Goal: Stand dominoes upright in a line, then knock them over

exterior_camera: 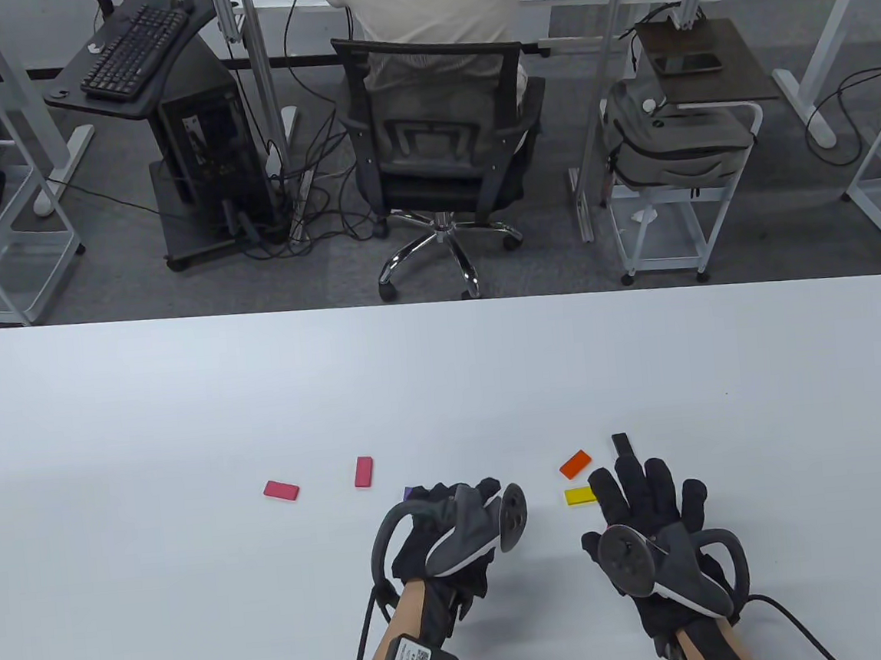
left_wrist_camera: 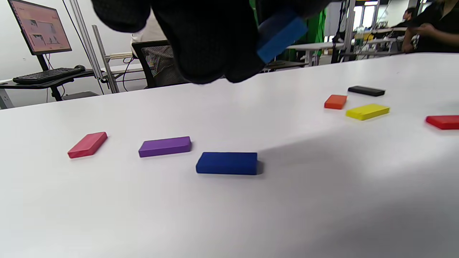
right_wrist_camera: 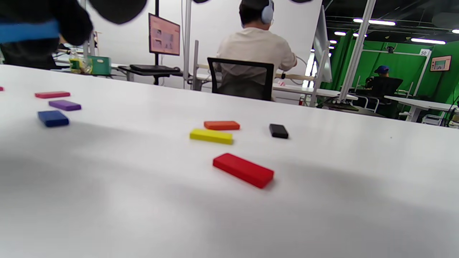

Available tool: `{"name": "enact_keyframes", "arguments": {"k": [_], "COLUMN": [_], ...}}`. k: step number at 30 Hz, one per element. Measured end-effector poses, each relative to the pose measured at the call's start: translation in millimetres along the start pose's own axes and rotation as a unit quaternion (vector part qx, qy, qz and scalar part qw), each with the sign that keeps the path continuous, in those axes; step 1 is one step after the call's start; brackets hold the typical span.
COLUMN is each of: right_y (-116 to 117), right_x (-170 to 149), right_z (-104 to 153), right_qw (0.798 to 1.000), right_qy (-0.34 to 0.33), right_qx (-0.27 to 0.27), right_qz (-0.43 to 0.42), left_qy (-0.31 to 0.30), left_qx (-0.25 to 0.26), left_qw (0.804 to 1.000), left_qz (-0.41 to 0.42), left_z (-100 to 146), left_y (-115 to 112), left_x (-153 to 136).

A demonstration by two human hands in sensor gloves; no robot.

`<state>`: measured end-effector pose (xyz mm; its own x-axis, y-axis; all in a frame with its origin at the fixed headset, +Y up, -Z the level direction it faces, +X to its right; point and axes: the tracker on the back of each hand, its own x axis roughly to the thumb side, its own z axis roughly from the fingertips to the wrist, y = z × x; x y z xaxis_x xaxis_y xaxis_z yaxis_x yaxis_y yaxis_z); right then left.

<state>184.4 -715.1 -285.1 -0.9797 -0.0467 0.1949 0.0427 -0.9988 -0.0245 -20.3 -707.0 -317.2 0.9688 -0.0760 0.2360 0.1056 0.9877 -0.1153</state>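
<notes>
Currently a light blue domino is pinched in the left hand above the desk; the right hand hovers flat, fingers straight. All other dominoes lie flat. It is best set down on its short end and released gently.

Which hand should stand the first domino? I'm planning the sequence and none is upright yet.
Left. The left hand already holds a light blue domino above the table. The right hand is open and holds nothing, with the red domino flat beneath it.
</notes>
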Motion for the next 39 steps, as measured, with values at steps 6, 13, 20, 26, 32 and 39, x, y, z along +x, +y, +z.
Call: {"name": "enact_keyframes", "arguments": {"k": [6, 13, 20, 26, 32, 39], "right_y": [0, 0, 1, 5, 4, 4], "right_x": [4, 6, 8, 9, 9, 10], "right_z": [1, 2, 3, 2, 2, 2], "right_qw": [1.0, 1.0, 1.0, 1.0, 1.0, 1.0], "right_qy": [-0.004, -0.008, -0.011, -0.011, -0.012, -0.013], "right_qx": [-0.002, -0.004, -0.003, 0.005, 0.006, 0.007], "right_qz": [0.006, 0.01, 0.011, 0.018, 0.017, 0.017], "left_qy": [-0.042, -0.073, -0.084, -0.074, -0.07, -0.075], "left_qx": [0.028, 0.054, 0.057, 0.063, 0.052, 0.053], "left_qw": [0.998, 0.995, 0.994, 0.994, 0.995, 0.994], "left_qz": [-0.024, -0.039, -0.049, -0.041, -0.048, -0.061], "left_z": [20, 27, 26, 22, 18, 17], "left_y": [-10, -19, -29, -43, -55, -59], "left_x": [0, 1, 5, 4, 3, 7]}}
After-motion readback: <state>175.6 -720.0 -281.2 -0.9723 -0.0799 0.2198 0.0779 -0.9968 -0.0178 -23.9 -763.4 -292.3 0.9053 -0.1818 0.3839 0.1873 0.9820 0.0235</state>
